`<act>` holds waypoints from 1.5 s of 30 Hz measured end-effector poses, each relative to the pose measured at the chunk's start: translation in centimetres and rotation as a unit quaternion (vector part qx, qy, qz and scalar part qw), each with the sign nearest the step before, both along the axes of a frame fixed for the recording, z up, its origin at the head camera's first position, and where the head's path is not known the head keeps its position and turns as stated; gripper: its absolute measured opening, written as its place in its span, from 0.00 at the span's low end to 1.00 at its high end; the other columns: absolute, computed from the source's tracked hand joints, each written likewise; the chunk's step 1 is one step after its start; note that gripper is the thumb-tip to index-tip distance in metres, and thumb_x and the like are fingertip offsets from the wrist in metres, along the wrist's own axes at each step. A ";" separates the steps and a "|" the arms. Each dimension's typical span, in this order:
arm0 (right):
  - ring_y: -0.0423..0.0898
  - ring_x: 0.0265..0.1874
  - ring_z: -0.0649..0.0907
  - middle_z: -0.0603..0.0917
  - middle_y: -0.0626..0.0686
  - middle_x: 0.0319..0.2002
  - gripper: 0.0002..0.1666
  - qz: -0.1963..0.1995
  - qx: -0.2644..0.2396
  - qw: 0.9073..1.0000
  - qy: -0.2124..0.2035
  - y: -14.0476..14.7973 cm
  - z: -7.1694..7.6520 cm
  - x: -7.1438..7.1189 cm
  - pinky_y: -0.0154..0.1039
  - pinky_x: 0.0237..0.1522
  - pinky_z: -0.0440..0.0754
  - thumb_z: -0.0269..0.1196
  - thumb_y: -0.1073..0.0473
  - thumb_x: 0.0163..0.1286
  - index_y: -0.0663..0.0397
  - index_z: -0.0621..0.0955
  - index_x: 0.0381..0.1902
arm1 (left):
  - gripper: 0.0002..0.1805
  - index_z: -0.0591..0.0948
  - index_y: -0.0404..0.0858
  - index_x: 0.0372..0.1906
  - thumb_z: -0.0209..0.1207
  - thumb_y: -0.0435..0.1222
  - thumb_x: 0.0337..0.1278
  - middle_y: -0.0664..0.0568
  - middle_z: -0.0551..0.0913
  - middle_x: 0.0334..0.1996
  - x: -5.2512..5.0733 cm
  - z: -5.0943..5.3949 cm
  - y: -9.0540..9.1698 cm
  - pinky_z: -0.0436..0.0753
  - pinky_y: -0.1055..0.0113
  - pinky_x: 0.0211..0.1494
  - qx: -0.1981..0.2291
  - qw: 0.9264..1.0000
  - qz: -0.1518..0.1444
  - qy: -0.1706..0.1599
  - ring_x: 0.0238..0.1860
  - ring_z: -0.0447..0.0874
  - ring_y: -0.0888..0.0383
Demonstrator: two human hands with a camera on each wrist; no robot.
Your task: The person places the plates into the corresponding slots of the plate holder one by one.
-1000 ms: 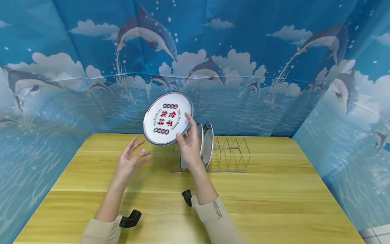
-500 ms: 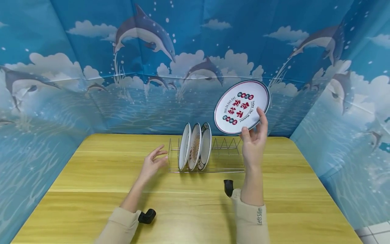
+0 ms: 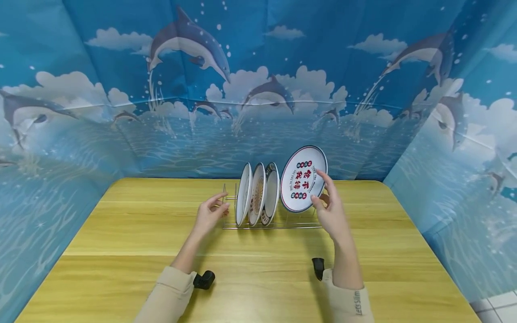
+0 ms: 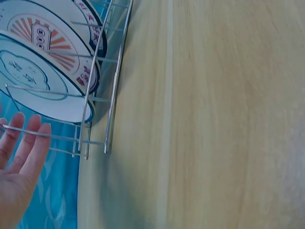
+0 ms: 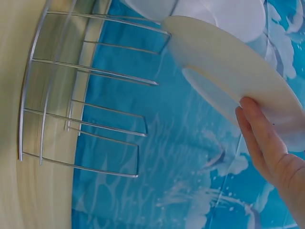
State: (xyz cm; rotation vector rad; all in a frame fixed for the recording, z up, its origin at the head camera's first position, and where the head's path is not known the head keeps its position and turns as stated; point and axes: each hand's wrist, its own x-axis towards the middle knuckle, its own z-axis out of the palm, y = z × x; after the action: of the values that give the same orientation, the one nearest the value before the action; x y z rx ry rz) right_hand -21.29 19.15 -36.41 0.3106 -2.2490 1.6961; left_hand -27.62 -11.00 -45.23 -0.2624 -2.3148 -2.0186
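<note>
My right hand (image 3: 332, 215) pinches the right edge of a white plate (image 3: 300, 177) with red Chinese characters, thumb on the printed face and fingers behind. It is tilted, over the right part of a wire dish rack (image 3: 295, 227). In the right wrist view the plate's plain back (image 5: 228, 57) shows above the wires. My left hand (image 3: 209, 217) is at the rack's left end; the left wrist view has its fairly straight fingers behind the end wire, the thumb hidden. Between the hands stand a blue-patterned plate (image 3: 243, 195), an orange-rayed plate (image 3: 257, 195) and a dark-rimmed plate (image 3: 273, 193).
The rack sits near the back edge of a wooden table (image 3: 258, 273). Behind it hangs a dolphin-print curtain (image 3: 258, 134), close to the plates. Upright wire dividers (image 5: 95, 117) stick up in the rack's right part.
My right hand has carried the plate from the left over the standing plates to the right, then lowered it toward the rack. My left hand has moved right to the rack's left end.
</note>
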 end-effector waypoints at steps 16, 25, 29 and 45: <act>0.65 0.48 0.76 0.61 0.57 0.67 0.35 0.002 0.105 0.994 -0.025 -3.0 -2.4 -1.4 0.36 0.29 0.81 0.57 0.71 0.63 0.50 0.62 0.67 | 0.19 0.73 0.23 0.52 0.58 0.26 0.55 0.36 0.81 0.28 1.1 2.2 -0.8 0.82 0.50 0.40 0.002 1.000 -0.025 -0.012 0.32 0.80 0.34; 0.66 0.49 0.75 0.64 0.64 0.61 0.34 0.009 0.085 0.996 -0.010 -3.3 -4.7 -1.8 0.50 0.35 0.83 0.60 0.73 0.60 0.52 0.67 0.64 | 0.20 0.73 0.24 0.53 0.58 0.26 0.55 0.28 0.79 0.33 1.2 2.2 -0.9 0.82 0.50 0.40 -0.004 0.999 -0.029 -0.016 0.29 0.83 0.47; 0.65 0.49 0.75 0.64 0.64 0.61 0.33 0.014 0.074 0.997 -0.012 -3.1 -5.4 -1.8 0.50 0.36 0.83 0.59 0.72 0.61 0.50 0.68 0.63 | 0.20 0.72 0.23 0.53 0.58 0.26 0.54 0.29 0.79 0.33 1.3 2.2 -0.9 0.82 0.51 0.40 -0.002 0.999 -0.028 -0.015 0.28 0.83 0.47; 0.64 0.53 0.73 0.67 0.62 0.61 0.29 -0.030 0.017 0.999 0.037 -1.7 -5.7 -1.7 0.54 0.49 0.78 0.60 0.70 0.62 0.59 0.68 0.62 | 0.21 0.74 0.27 0.54 0.60 0.29 0.54 0.28 0.79 0.34 -0.2 -0.4 -1.2 0.83 0.54 0.39 0.004 1.000 -0.019 -0.014 0.28 0.82 0.47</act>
State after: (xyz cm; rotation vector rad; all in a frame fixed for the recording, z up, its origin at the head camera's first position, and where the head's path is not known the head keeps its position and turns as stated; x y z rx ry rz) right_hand -23.04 17.49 -42.12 0.3049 -2.2125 1.5915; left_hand -27.86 -12.24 -45.63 -0.2817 -2.3356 -2.0614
